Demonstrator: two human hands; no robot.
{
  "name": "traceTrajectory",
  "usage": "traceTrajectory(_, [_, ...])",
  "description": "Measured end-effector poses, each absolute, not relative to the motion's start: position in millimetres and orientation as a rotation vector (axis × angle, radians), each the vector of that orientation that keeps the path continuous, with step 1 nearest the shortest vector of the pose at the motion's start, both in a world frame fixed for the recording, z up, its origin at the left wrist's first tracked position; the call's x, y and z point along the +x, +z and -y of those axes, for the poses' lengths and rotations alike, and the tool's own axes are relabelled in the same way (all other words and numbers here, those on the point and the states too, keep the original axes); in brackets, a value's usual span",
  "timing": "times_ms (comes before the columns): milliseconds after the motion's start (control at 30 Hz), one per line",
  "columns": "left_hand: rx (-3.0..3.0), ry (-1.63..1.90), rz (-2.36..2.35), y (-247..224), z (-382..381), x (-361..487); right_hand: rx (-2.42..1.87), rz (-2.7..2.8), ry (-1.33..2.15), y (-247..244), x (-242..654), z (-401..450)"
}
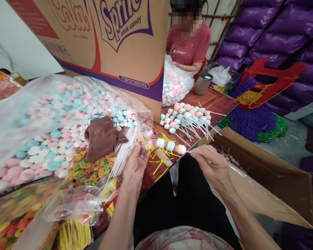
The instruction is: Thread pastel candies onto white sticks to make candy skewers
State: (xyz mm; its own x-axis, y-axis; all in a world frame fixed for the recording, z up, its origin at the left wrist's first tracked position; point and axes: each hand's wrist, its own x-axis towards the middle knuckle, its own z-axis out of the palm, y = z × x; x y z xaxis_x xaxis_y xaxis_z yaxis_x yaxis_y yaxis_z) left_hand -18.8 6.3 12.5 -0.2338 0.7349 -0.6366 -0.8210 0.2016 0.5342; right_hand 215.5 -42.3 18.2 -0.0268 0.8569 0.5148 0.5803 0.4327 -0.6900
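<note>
Head view, as seen by someone standing near the worker: the right hand (211,161) pinches the bare stick end of a candy skewer (169,145), thumb against fingers. The skewer, threaded with pastel pieces, lies nearly level between the two hands, above the table's front edge. The left hand (137,161), partly curled, is at its other end, next to clear plastic (146,130); whether it grips either, I cannot tell. Just below the skewer, yellow ties (159,166) are scattered on the table (219,99). Left of the left hand are white sticks (123,152), gummy rings (91,168), a brown cloth (100,139) and pastel candies (33,151). Farther out, other skewers (187,114) lie piled beside a large printed carton (120,52). Beyond them, a co-worker (190,45) sits behind a candy bag (176,86). An open box (276,180) stands to the right.
</note>
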Motion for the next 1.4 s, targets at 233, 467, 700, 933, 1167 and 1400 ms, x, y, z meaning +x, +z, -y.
traceTrajectory(233, [0.064, 1.42, -1.042, 6.5, -4.0, -24.3, -1.293, 1.769, 0.698, 23.3, 226.2, 41.7])
traceTrajectory(467, [0.159, 1.405, -1.09, -0.2, -3.2, -27.3, -1.333, 1.739, 0.716, 28.2, 227.8, 44.5])
traceTrajectory(700, [0.173, 1.36, -1.126, 0.3, -4.2, -28.1, -1.296, 1.708, 0.544, 34.3, 226.0, 45.0])
traceTrajectory(933, [0.212, 1.419, -1.038, -0.6, -0.8, -20.4, -1.261, 1.713, 0.474, 27.3, 216.6, 50.7])
traceTrajectory(1167, [0.398, 1.554, -1.075, 1.2, 5.5, -10.8, -1.287, 1.728, 0.597, 21.6, 208.2, 54.7])
traceTrajectory(1400, [0.461, 1.593, -1.094, -1.0, 7.1, -11.1, -1.284, 1.697, 0.713, 22.0, 202.0, 59.1])
